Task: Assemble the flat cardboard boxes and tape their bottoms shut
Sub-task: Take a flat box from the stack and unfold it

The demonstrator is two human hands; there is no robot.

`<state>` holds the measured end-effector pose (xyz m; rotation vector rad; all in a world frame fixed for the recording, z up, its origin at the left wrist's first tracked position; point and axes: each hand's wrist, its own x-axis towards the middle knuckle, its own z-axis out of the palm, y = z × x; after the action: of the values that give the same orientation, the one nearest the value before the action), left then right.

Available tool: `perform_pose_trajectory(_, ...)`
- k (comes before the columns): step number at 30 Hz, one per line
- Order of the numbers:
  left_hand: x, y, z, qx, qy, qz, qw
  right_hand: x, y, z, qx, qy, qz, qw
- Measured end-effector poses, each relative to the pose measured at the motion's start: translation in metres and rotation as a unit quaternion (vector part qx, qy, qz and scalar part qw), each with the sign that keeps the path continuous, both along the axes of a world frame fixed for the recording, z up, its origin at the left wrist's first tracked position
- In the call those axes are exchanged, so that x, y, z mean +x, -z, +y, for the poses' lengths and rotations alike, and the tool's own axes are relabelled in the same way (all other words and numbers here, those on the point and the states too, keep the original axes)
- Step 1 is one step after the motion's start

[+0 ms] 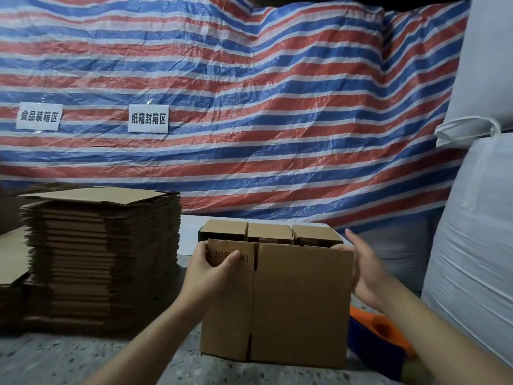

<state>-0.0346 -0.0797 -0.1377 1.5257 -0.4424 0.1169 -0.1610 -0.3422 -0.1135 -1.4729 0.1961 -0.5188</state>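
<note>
Striped red, white and blue plastic tarpaulin (pixel 249 93) fills the backdrop from 9 to 2 o'clock, with two white paper signs (pixel 148 118) taped to it. Bulky white woven sacks (pixel 472 218) stand stacked at 3 o'clock. Tall stack of flat brown cardboard blanks (pixel 105 254) sits at 9 o'clock on the grey speckled floor (pixel 83 354), well apart from the work. Task's thing: brown corrugated cardboard box (pixel 277 301), stood up at centre, just below middle of view, its flaps up and its broad printed panel facing the camera; long axis runs left to right, 9 to 3. Behind it at 12 o'clock, a row of three small brown cardboard boxes (pixel 270 232), close together. Blue and orange tape dispenser (pixel 380 334) lies on the floor at 4 o'clock, just beside the box's right lower corner and under the right forearm. Left hand (pixel 211 270) grips the box's upper left flap, thumb across the printed face, fingers curled over the top edge. Right hand (pixel 363 270) is apart, fingers straight and spread, palm turned toward the box's right side wall and about touching it; it holds nothing. Judgement: box is being squared up; right hand is nearer the dispenser, so taping would fall to it once the box is turned bottom up.
</note>
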Motion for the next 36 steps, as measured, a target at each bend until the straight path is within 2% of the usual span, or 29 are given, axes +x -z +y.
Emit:
perform_pose_trajectory(3, -0.003, 0.002, -0.003, 0.018, -0.003, 0.014, 1.0, 0.003, -0.002, 0.002, -0.013, -0.036, 0.028, 0.999)
perform_pose_trajectory(7, -0.012, -0.009, -0.01, -0.038, 0.006, 0.09, 0.995, -0.002, -0.005, 0.001, 0.022, -0.085, 0.043, 0.995)
perform_pose_trajectory(9, -0.017, -0.014, -0.015, -0.033, -0.005, 0.103, 0.994, -0.004, -0.006, 0.005, 0.02, -0.077, 0.048, 0.996)
perform_pose_trajectory(11, -0.016, -0.018, -0.022, -0.004, -0.001, 0.107, 0.994, -0.002, -0.006, 0.015, 0.008, -0.033, 0.05, 0.998)
perform_pose_trajectory(15, -0.008, -0.034, -0.032, 0.005, 0.104, 0.125, 0.987, -0.002, -0.005, 0.045, -0.051, 0.105, 0.025, 0.993)
perform_pose_trajectory(19, -0.004, -0.03, -0.027, -0.013, 0.166, 0.206, 0.964, -0.002, 0.013, 0.068, -0.054, 0.154, 0.015, 0.986)
perform_pose_trajectory(22, -0.005, -0.021, -0.024, -0.022, 0.192, 0.237, 0.952, 0.001, 0.023, 0.068, -0.006, 0.121, 0.032, 0.992)
perform_pose_trajectory(26, -0.003, -0.021, -0.022, -0.034, 0.166, 0.219, 0.961, 0.001, 0.017, 0.051, 0.104, 0.091, 0.039, 0.99)
perform_pose_trajectory(32, 0.0, -0.018, -0.023, -0.031, 0.153, 0.218, 0.963, 0.006, 0.023, 0.039, 0.054, 0.071, 0.029, 0.996)
perform_pose_trajectory(36, 0.002, -0.016, -0.025, -0.061, 0.189, 0.251, 0.947, 0.014, 0.036, 0.041, 0.106, 0.04, -0.001, 0.994)
